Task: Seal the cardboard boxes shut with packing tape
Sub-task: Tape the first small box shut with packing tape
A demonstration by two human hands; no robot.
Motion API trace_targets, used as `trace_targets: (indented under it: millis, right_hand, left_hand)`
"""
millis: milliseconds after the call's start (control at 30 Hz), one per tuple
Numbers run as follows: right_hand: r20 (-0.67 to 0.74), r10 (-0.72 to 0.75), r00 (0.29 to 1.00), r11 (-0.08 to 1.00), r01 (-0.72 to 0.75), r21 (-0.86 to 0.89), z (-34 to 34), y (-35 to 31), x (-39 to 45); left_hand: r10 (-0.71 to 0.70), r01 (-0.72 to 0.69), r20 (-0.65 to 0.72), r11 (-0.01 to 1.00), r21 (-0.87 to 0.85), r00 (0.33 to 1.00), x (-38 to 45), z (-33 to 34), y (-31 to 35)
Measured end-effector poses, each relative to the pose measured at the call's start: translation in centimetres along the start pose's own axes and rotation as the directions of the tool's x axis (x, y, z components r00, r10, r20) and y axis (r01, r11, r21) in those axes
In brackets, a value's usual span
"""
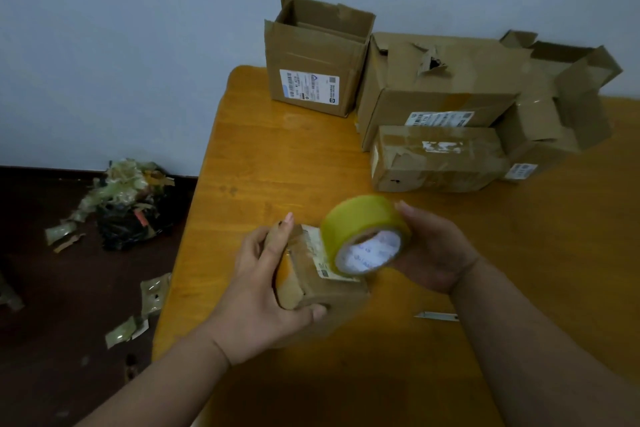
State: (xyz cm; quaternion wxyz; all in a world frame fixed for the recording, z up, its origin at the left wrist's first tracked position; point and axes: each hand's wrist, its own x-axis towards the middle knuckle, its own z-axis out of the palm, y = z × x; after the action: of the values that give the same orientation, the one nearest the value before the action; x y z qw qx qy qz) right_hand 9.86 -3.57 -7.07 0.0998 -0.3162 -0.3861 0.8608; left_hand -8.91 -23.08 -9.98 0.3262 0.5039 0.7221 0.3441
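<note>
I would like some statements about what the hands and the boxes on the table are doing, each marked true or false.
1. The right hand holds the yellow tape roll. True.
2. The left hand rests flat on the table. False: it grips a small cardboard box.
3. The tall box at the back has its top flaps open. True.
4. The tape roll lies on the floor. False: it is held above the small cardboard box.
5. A small knife lies on the table near the right forearm. True.
</note>
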Motion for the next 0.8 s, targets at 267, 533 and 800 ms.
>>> trace_targets:
  millis: [267,533,800]
  right_hand:
    - [0.047,-0.039,0.998,0.696,0.061,-0.716,6.1,-0.7,-0.1]
    - [0.084,-0.109,0.991,0.248,0.109,-0.963,5.5,-3.4,-1.6]
    - [-0.093,-0.106,0.99,-0.085,-0.102,-0.991,-1.5,0.1,-0.9]
  left_hand:
    - [0.0,-0.016,0.07,0.973,0.229,0.998,-2.3,0.6,-4.3]
    - [0.015,-0.011,-0.017,0.973,0.23,1.0,-2.7,0.2,-5.6]
    - [-0.046,0.043,0.01,0.98,0.194,0.999,-2.7,0.4,-4.9]
